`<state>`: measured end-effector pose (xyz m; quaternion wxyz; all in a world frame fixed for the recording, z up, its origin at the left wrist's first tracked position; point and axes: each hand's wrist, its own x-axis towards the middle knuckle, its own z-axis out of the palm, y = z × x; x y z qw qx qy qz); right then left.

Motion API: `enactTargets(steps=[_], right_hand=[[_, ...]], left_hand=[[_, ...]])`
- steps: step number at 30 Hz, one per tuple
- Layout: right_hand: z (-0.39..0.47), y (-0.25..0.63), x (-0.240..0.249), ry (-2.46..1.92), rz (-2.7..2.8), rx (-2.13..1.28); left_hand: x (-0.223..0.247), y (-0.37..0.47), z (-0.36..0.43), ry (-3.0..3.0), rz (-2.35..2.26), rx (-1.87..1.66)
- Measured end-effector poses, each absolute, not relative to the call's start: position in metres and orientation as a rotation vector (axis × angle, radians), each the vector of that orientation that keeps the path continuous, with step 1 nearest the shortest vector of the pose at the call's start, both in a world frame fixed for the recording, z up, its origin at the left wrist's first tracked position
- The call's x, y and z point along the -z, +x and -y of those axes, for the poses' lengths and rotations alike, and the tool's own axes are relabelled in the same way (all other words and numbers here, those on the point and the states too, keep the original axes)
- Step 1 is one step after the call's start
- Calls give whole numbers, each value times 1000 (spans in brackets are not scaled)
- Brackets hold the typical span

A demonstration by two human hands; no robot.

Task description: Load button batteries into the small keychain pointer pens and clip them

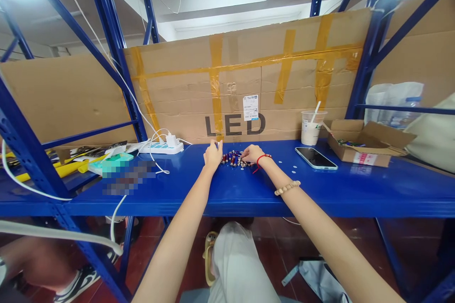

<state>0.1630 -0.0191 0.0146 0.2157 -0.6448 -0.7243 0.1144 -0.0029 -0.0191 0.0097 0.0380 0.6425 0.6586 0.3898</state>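
A small pile of shiny dark red, blue and metallic pieces (232, 158) lies on the blue shelf top, their exact kind too small to tell. At the pile's left edge is my left hand (213, 155), its fingers bent and drawn together with the thumb upright. Whatever it may hold is hidden. My right hand (253, 153) reaches over the pile's right side with fingertips pinched down among the pieces. What sits between those fingertips cannot be made out. A red string bracelet (260, 161) and a beaded bracelet (287, 187) circle my right wrist and forearm.
A phone (316, 158), a drink cup with a straw (311, 127) and an open cardboard box (366, 144) stand to the right. Leftward are a power strip (161, 147) with white cables and assorted packets. A cardboard panel (170, 104) backs the blue shelf (227, 199).
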Motion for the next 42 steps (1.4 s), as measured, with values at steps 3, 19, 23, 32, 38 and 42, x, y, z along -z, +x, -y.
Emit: enactTargets(steps=[3, 19, 23, 32, 38, 42], right_hand=[[17, 163, -12, -1773, 2001, -313], [17, 167, -13, -1756, 2030, -298], [21, 168, -16, -1831, 1934, -262], [22, 161, -20, -1296, 1624, -71], [21, 151, -16, -1019, 1715, -105], [18, 151, -13, -995, 1757, -120]], left_hand=[[-10, -3, 20, 1975, -2007, -1193], [-11, -2, 23, 2074, -1999, -1309], [-10, -2, 23, 2126, -1957, -1300], [-11, 6, 25, 2342, -1667, -1276], [-12, 9, 26, 2404, -1576, -1123], [-11, 8, 25, 2409, -1575, -1074]])
